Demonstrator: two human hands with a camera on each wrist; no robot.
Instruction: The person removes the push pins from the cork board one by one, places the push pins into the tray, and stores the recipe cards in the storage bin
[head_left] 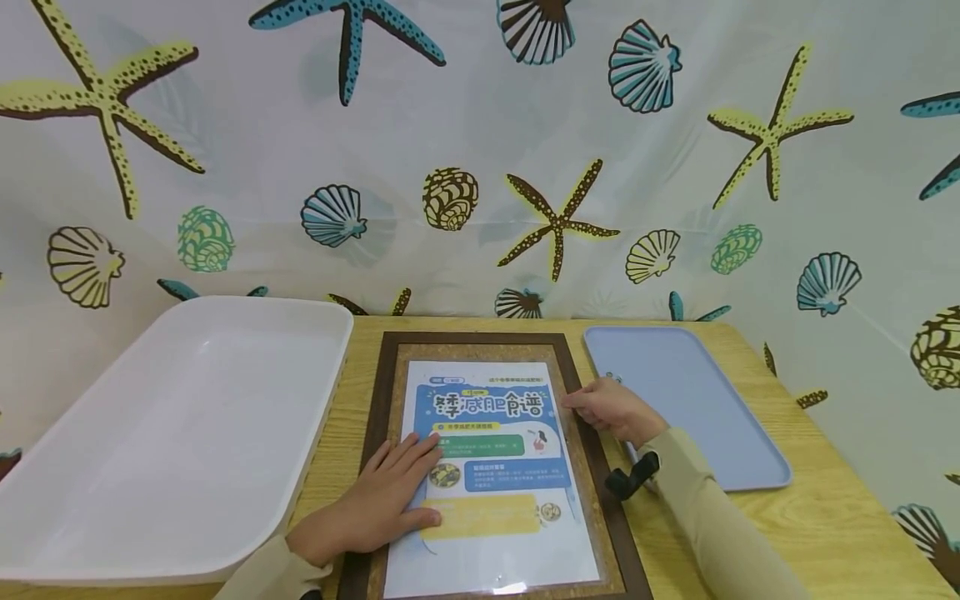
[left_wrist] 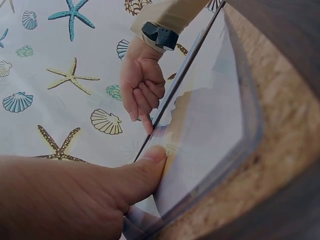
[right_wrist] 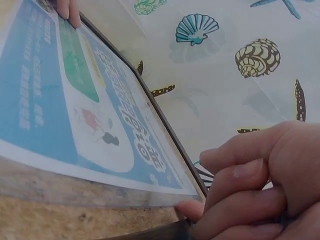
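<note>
A printed poster (head_left: 517, 454) with blue, green and yellow panels lies under a clear sheet (right_wrist: 125, 197) on a cork board with a dark brown frame (head_left: 380, 400). My left hand (head_left: 382, 500) lies over the poster's left side, fingers spread, thumb on the yellow panel. In the left wrist view its thumb (left_wrist: 155, 154) touches the sheet. My right hand (head_left: 618, 411) is at the board's upper right, one fingertip (right_wrist: 190, 209) on the cork strip beside the poster. Its other fingers are curled in, with nothing seen between them.
To the left stands a large white tray (head_left: 343, 346) with raised sides. A shallow pale blue tray (head_left: 697, 400) sits to the right, partly behind my right sleeve. Both are on a wooden table (head_left: 832, 517). Behind hangs a curtain (head_left: 450, 125) printed with shells and starfish.
</note>
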